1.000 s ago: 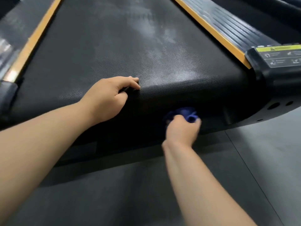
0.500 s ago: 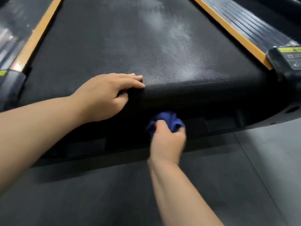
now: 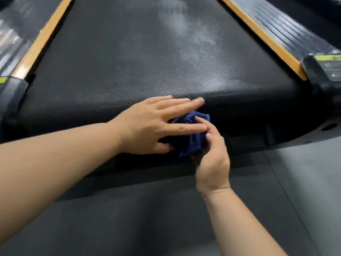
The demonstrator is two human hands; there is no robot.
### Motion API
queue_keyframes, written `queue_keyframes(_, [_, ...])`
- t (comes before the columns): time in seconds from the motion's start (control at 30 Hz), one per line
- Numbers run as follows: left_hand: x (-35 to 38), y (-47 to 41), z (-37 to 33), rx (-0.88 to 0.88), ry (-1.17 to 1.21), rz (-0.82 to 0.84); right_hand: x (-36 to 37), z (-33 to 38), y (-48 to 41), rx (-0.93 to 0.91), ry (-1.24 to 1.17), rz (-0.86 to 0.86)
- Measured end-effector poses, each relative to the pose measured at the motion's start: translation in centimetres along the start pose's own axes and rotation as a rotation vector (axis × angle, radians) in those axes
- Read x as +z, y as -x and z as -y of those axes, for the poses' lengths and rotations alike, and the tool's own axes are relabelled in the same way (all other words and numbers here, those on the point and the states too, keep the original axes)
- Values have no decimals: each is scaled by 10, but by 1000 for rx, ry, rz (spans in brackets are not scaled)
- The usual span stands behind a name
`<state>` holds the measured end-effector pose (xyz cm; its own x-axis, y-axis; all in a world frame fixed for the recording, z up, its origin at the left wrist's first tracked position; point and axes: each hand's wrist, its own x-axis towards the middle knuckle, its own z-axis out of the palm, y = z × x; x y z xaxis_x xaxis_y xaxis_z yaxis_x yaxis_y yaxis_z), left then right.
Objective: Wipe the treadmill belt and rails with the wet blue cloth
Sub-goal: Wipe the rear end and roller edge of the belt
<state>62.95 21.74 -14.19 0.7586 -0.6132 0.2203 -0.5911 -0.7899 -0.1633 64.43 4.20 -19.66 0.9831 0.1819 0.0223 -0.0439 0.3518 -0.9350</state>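
The black textured treadmill belt (image 3: 140,58) fills the upper view, with pale damp streaks toward its far middle. Yellow-edged side rails run along the left (image 3: 39,41) and the right (image 3: 258,32). The bunched blue cloth (image 3: 191,139) sits at the belt's rear end, just below its curve. My right hand (image 3: 212,159) grips the cloth from the near side, fingers curled into it. My left hand (image 3: 151,126) lies over the cloth's left part with fingers stretched out straight, fingertips at the belt's rear edge and thumb under the cloth.
Black end caps stand at the rear corners, the right one (image 3: 324,74) with a yellow-green warning label, the left one (image 3: 9,97) partly cut off. Grey floor (image 3: 166,218) lies below the treadmill's rear edge.
My right hand carried the cloth leftward along the rear of the belt. My left hand let go of the belt edge, straightened its fingers and now spreads over the cloth.
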Motion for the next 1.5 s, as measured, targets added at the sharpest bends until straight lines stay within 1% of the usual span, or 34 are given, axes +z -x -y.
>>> queue_keyframes(0.03, [4,-10,-1,48,-44,9,-10,7,-5,68,-64,1])
queue_keyframes(0.13, [14,-35,-9,141,-174,35,-32,22,-17,310,-261,-101])
queue_keyframes(0.17, [15,-40,-12,143,-204,26,-36,26,-20,336,-270,-144])
queue_keyframes(0.2, [16,-42,-13,143,-230,-9,-40,28,-25,299,-196,-185])
queue_keyframes(0.23, [15,-41,-14,132,-246,-55,-42,32,-29,206,-62,-222])
queue_keyframes(0.3, [10,-26,-13,116,-256,-132,-47,45,-40,-63,202,-279])
queue_keyframes(0.37, [4,-2,-7,46,-249,-140,-51,61,-61,-286,384,-272])
queue_keyframes(0.43, [-5,21,-2,-62,-273,-114,-50,76,-88,-400,533,-218])
queue_keyframes(0.5, [-16,43,2,-168,-278,-66,-41,85,-112,-461,708,-103])
queue_keyframes(0.53, [-21,55,3,-229,-284,-44,-33,85,-121,-485,806,-14])
queue_keyframes(0.6, [-25,75,-2,-371,-290,-25,-12,80,-136,-525,1002,216])
queue_keyframes(0.67, [-20,79,-15,-555,-264,-67,8,71,-149,-564,1224,409])
queue_keyframes(0.73, [-5,70,-34,-778,-215,-188,22,65,-157,-581,1377,499])
queue_keyframes(0.8, [15,48,-60,-1046,-163,-366,25,60,-158,-607,1425,539])
queue_keyframes(0.83, [27,33,-73,-1191,-134,-485,24,60,-157,-625,1424,535])
queue_keyframes(0.87, [39,14,-84,-1343,-101,-631,23,60,-155,-640,1417,524])
queue_keyframes(0.93, [58,-33,-97,-1619,-5,-1018,21,60,-154,-648,1415,502])
queue_keyframes(0.97, [63,-57,-99,-1730,57,-1217,22,60,-154,-646,1415,504])
queue_keyframes(1.0, [66,-80,-99,-1812,115,-1372,22,60,-154,-645,1413,512])
queue_keyframes(1.03, [66,-101,-102,-1859,169,-1459,23,60,-154,-642,1410,517])
queue_keyframes(1.07, [66,-119,-108,-1872,222,-1470,23,61,-155,-639,1405,517])
queue_keyframes(1.13, [64,-138,-129,-1813,329,-1348,22,62,-155,-618,1398,519])
queue_keyframes(1.2, [62,-120,-135,-1729,317,-1250,22,64,-155,-605,1400,519])
queue_keyframes(1.23, [62,-101,-130,-1741,264,-1235,22,65,-154,-603,1403,522])
queue_keyframes(1.27, [61,-78,-121,-1811,198,-1262,21,63,-154,-607,1408,524])
queue_keyframes(1.3, [56,-55,-107,-1928,151,-1338,21,62,-154,-620,1412,521])
queue_keyframes(1.33, [49,-39,-93,-2054,136,-1428,21,61,-154,-630,1417,516])
queue_keyframes(1.37, [44,-30,-82,-2152,150,-1484,22,61,-155,-630,1418,512])
queue_keyframes(1.4, [42,-31,-77,-2193,151,-1514,23,61,-155,-621,1418,510])
queue_keyframes(1.5, [45,-55,-80,-2118,178,-1529,23,63,-151,-603,1428,502])
